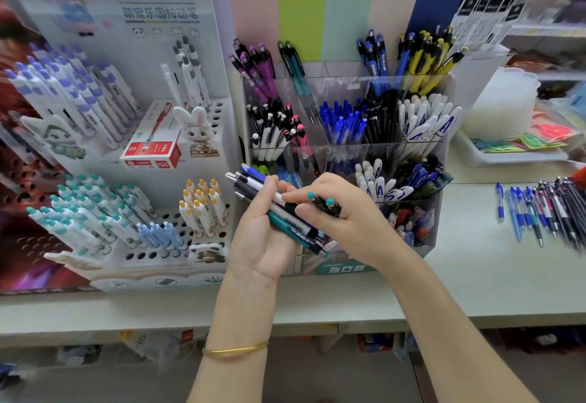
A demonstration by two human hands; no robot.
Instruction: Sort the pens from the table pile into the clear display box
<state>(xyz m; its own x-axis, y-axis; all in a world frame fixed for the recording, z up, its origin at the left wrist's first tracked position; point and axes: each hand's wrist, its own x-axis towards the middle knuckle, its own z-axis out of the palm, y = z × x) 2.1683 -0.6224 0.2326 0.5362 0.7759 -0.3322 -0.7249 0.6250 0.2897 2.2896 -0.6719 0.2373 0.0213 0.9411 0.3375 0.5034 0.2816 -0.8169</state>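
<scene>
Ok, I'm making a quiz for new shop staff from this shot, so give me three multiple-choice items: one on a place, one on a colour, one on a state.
1. Where does the loose pen pile lie?
A. on the table, right of the clear display box
B. inside the box
C. on the floor

2. What colour are the button tops of the pens in the right hand?
A. red
B. teal
C. yellow

3. What is the left hand doing?
A. lying flat on the table
B. hanging empty
C. holding a bundle of pens

Answers:
1 A: the pile is spread on the tabletop beyond the box's right side.
2 B: two teal tops stick out above the fingers.
3 C: its fingers curl round several pens.
</scene>
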